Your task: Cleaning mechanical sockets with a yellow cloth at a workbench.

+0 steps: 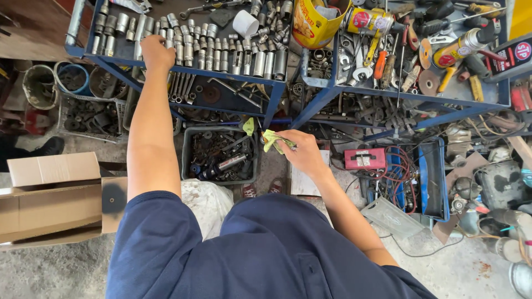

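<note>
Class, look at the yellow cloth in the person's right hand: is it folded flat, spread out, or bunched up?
Bunched up. The yellow cloth sits crumpled in the right hand, creased and lumpy, with loose ends sticking out past the fingers.

Left hand (155, 52) reaches forward; right hand (301, 150) pinches.

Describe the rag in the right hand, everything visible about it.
The rag is a small, crumpled piece of yellow-green cloth, soft and wrinkled. The right hand pinches it between fingers and thumb, bunched so that folds stick out to the left. It is held in the air below the blue metal rack, above the grey bin of dark metal parts. Only the hand touches it.
</note>
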